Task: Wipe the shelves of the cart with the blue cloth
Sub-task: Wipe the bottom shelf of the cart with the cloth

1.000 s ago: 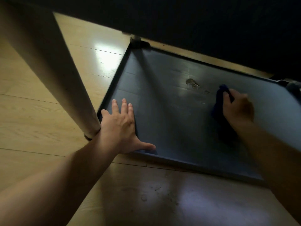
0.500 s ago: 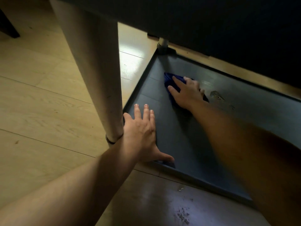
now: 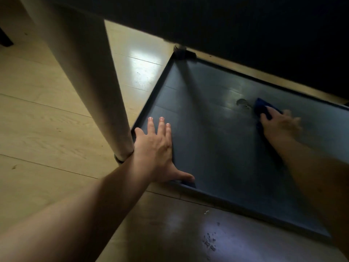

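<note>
The cart's bottom shelf (image 3: 217, 140) is a dark grey tray with a raised rim, low above the floor. My right hand (image 3: 279, 125) presses the blue cloth (image 3: 261, 108) flat onto the shelf at its far right part, just right of a worn patch (image 3: 242, 103). Most of the cloth is hidden under the hand. My left hand (image 3: 156, 150) lies flat with fingers spread on the shelf's near left corner, thumb along the front rim.
A pale round cart post (image 3: 90, 82) rises from the near left corner beside my left wrist. The dark underside of the shelf above (image 3: 245, 25) fills the top. Another post base (image 3: 179, 50) stands at the far corner. Wood floor (image 3: 47, 120) surrounds the cart, with small crumbs (image 3: 209, 241) in front.
My right hand has swept the blue cloth from the shelf's far left area back to the right, past the worn patch. The left hand has stayed on the corner.
</note>
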A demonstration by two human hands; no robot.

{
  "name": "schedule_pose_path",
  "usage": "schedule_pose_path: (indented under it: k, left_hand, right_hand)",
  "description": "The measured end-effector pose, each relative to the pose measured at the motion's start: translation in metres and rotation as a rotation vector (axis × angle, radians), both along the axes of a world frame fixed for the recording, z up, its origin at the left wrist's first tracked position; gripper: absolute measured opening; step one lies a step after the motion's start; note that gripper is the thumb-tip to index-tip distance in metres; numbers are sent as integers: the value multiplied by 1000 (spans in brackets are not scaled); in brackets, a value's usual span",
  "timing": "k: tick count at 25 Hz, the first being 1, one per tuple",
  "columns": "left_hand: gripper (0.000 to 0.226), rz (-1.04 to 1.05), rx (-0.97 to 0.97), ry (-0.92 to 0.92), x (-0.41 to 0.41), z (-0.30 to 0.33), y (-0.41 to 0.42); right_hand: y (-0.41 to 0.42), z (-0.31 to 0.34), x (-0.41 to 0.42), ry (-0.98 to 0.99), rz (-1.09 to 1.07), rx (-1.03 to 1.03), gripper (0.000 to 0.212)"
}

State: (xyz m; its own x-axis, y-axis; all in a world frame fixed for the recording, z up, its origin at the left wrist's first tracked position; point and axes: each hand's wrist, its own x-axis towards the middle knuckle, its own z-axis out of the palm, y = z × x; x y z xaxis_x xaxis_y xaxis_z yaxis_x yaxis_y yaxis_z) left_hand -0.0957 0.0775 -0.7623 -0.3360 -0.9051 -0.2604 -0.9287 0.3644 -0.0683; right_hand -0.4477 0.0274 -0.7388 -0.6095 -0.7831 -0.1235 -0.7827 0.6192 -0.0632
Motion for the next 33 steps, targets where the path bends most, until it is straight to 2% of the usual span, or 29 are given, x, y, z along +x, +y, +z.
schedule_pose_path:
  k: [3,6,9,11,12,14,16,19,27,33]
  left_hand:
    - [170,-15,-20,-8,0,0,1]
    - [165,-42,-26,6,0,1,1]
    - [171,-48,-30,29,1,1,2]
    - [172,-55,-27,34,1,0,1]
    - [172,-57,-22,34,1,-1,0]
    - [170,-73,-6,27,2,-2,-2]
    - [169,-91,4,17,1,-2,-3]
    - [170,-82,-14,0,2,-4,-3]
    - [180,-39,-5,43,0,-7,-3]
    - [180,-36,-26,32,0,-8,0]
  right_hand:
    - [42,8,-31,30,-133,-66,49]
    - [44,20,-23,-18,-87,-141,49]
    - [28,33,38,-158,107,-379,47]
    - [34,35,88,-248,331,-484,43]
    - [42,32,115,-302,446,-470,42]
    - [62,18,166,-290,606,-295,48]
    - [77,-4,196,-166,647,-133,55]
    - [85,-21,205,-86,609,-106,51]
    - [132,-19,120,-71,639,0,45]
    - [202,-14,15,-31,395,40,40]
